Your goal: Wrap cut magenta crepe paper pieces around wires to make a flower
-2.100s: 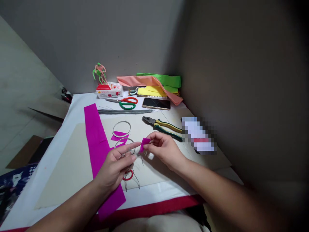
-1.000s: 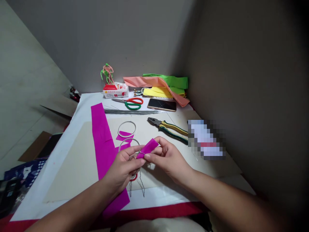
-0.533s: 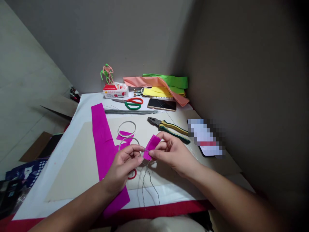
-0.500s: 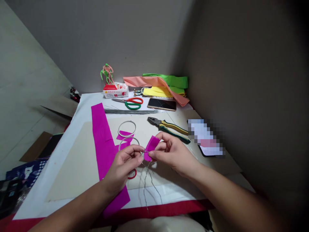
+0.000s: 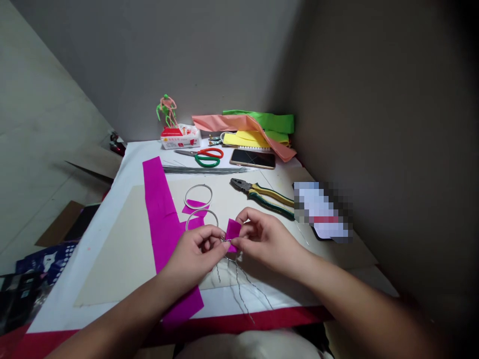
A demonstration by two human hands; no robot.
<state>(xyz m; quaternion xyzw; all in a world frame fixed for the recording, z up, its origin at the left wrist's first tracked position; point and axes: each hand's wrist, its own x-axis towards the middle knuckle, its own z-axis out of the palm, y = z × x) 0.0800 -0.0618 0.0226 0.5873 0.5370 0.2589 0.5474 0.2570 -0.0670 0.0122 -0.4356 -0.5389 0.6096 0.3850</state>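
Observation:
My left hand (image 5: 204,249) is closed in a pinch on a twisted wire frame (image 5: 238,284), whose thin legs dangle below my fingers. Across from it, my right hand (image 5: 262,234) pinches a small magenta paper strip (image 5: 232,229) against the wire. The two hands nearly meet over the board. Under my left forearm lies a long magenta crepe paper sheet (image 5: 160,214). Just beyond my left fingers are two rings, a far ring (image 5: 198,196) and a near ring (image 5: 202,211), with magenta scraps (image 5: 196,204) by them.
Pliers (image 5: 262,197) lie beyond my right hand, beside a blurred phone (image 5: 324,212). Farther back are scissors (image 5: 204,156), a dark phone (image 5: 252,159), a bundle of thin wires (image 5: 205,170), a tissue pack (image 5: 181,138) with wire figures (image 5: 166,109), and folded coloured paper (image 5: 232,122).
The magenta strip has turned and less of it shows above my fingers. The wire legs have swung to the right, and my hands are slightly closer together.

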